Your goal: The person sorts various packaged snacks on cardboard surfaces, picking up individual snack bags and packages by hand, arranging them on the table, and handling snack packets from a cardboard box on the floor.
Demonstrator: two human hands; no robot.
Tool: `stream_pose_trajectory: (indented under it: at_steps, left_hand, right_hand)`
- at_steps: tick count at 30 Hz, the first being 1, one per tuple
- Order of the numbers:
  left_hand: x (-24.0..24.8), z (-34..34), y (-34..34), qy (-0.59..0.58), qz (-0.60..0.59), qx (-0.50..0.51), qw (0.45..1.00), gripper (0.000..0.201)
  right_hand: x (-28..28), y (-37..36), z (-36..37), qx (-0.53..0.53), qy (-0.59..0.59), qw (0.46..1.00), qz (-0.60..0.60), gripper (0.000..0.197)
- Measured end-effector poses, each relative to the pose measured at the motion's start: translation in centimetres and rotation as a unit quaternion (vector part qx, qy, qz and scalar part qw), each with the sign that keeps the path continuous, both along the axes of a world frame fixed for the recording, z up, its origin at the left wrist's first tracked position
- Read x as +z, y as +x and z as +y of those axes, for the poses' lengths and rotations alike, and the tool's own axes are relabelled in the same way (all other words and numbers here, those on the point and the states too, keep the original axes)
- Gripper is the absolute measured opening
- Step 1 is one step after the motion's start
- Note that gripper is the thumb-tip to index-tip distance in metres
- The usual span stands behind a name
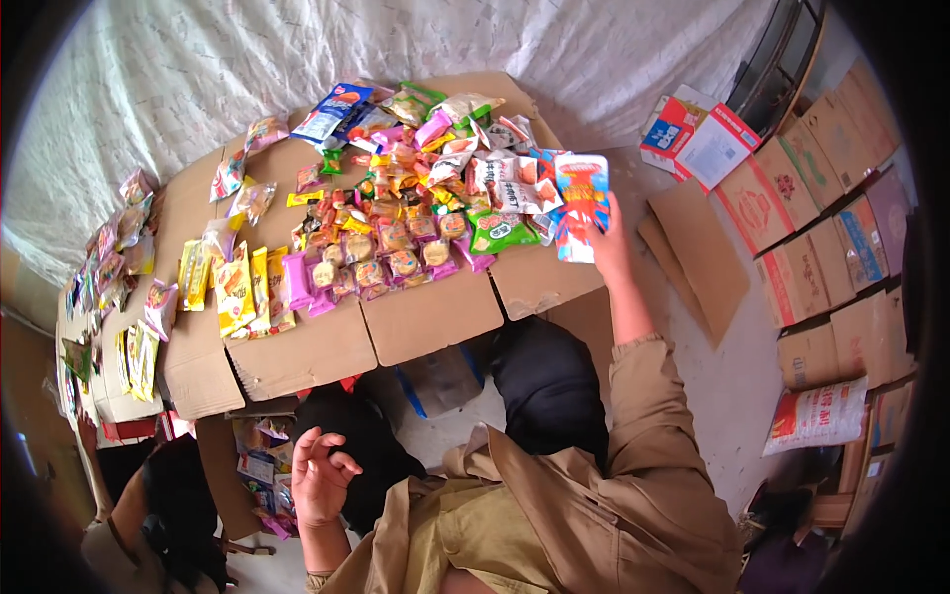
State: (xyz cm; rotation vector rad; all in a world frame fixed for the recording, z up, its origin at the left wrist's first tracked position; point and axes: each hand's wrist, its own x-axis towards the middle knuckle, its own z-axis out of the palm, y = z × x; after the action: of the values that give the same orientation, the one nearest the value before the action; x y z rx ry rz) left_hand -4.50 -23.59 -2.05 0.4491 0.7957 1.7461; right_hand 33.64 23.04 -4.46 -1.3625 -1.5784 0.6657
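Note:
My right hand (614,243) grips a blue, red and white snack packet (582,198) upright at the right end of the cardboard-covered table (426,322). Its fingers close around the packet's right side. Over my lap, my left hand (322,475) is raised with loosely bent fingers apart, holding nothing. Beside the packet lie white and red snack bags (515,183) and a green bag (502,232). Left of these spreads a heap of small wrapped snacks, including round biscuits in clear and pink wrappers (404,263). Several yellow packets (235,292) and a pink packet (297,281) lie further left.
A blue bag (332,112) lies at the table's far side, and more packets (114,243) at its left end. To the right are stacked cartons (792,267), an open red and white box (698,134) and a loose cardboard sheet (693,257). Another person (168,515) sits at the lower left.

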Motion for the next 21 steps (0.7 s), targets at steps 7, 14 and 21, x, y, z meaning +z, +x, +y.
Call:
stream_pose_trajectory:
  at_steps: [7, 14, 21]
  left_hand:
    - [-0.3, 3.4, 1.7, 0.013, -0.025, -0.070, 0.997, 0.053]
    - [-0.1, 4.7, 2.6, 0.005, -0.021, -0.089, 0.996, 0.051]
    - [-0.8, 2.6, 2.7, 0.017, -0.024, -0.064, 0.997, 0.055]
  right_hand:
    - [-1.3, -1.9, 7.4, 0.018, 0.016, 0.993, 0.116, 0.048]
    - [0.2, -1.4, 4.1, -0.030, 0.141, 0.987, -0.072, 0.037]
    - [1.5, -2.5, -9.8, 0.186, 0.037, 0.982, 0.021, 0.033]
